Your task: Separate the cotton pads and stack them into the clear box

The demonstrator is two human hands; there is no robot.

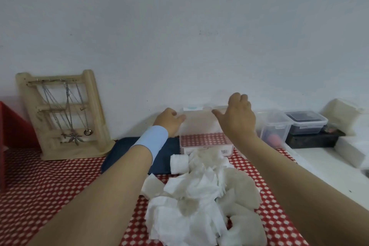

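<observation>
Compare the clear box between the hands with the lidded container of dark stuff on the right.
The clear box has its lid up at the back; the dark-filled container is lidded shut. The clear box looks empty, the red checked cloth showing through its floor; the container holds something dark. The clear box stands on the cloth; the container sits on a black box. Both are clear rectangular plastic.

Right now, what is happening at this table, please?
A person has both hands at the clear box by the wall: the left hand at its left side, the right hand spread near its raised lid. Whether the left grips it is unclear. The cotton pads lie in a loose heap in front, and none show inside the box.
</observation>
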